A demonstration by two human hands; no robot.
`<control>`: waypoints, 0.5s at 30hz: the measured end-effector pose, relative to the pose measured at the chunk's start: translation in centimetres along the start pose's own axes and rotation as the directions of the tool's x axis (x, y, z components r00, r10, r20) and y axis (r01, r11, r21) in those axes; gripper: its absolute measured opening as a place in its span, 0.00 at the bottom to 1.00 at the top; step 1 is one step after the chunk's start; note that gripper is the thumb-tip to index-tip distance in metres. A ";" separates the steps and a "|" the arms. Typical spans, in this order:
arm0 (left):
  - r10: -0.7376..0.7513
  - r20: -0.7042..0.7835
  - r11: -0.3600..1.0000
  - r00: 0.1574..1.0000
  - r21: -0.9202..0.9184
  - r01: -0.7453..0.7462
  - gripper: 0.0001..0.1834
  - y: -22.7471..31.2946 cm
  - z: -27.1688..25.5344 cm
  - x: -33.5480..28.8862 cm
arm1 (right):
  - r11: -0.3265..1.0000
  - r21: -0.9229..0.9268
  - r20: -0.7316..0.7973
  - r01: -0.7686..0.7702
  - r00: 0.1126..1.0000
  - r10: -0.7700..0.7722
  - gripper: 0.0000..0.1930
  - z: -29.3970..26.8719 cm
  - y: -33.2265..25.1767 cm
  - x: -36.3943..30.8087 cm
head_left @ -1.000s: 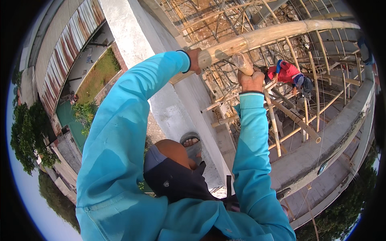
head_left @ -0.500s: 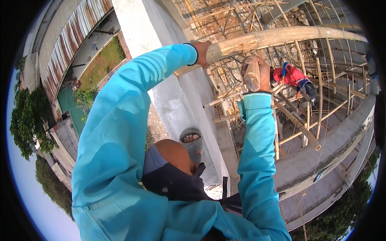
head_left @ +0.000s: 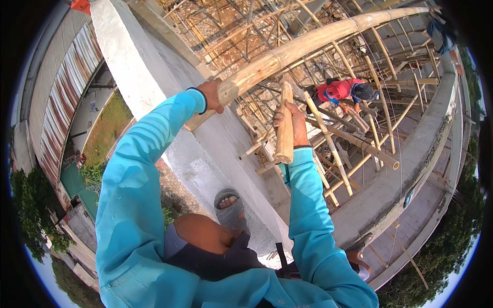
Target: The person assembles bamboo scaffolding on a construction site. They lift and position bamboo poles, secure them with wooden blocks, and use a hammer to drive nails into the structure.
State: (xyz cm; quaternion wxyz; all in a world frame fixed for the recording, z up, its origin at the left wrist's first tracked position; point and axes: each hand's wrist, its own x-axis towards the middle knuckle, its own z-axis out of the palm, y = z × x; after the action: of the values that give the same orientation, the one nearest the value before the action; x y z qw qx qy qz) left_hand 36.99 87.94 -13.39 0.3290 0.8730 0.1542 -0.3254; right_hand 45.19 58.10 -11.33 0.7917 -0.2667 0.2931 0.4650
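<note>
Head view: left hand (head_left: 211, 96) apparently clamped on bamboo pole (head_left: 287, 55) (grip partly hidden) by edge of concrete wall (head_left: 200, 167); right hand (head_left: 299, 123) clasping wooden piece (head_left: 285, 128).

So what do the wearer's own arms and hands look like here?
Both in long, loose, creased turquoise sleeves: left sleeve, right sleeve. The left cuff and right cuff each have narrow dark trim. Left hand and right hand are bare, no gloves. No cables visible on either arm.
</note>
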 end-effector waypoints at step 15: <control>-0.020 -0.099 0.998 0.995 0.061 0.026 0.53 0.2 0.6 0.6 | 0.970 0.086 -0.207 0.226 0.957 -0.204 0.09 0.2 -2.2 -1.4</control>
State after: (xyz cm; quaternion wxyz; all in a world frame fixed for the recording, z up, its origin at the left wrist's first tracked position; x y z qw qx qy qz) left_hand 37.27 87.41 -14.08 0.2900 0.8959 0.1702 -0.2904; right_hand 46.71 56.51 -9.85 0.8181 -0.2981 0.3638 0.3308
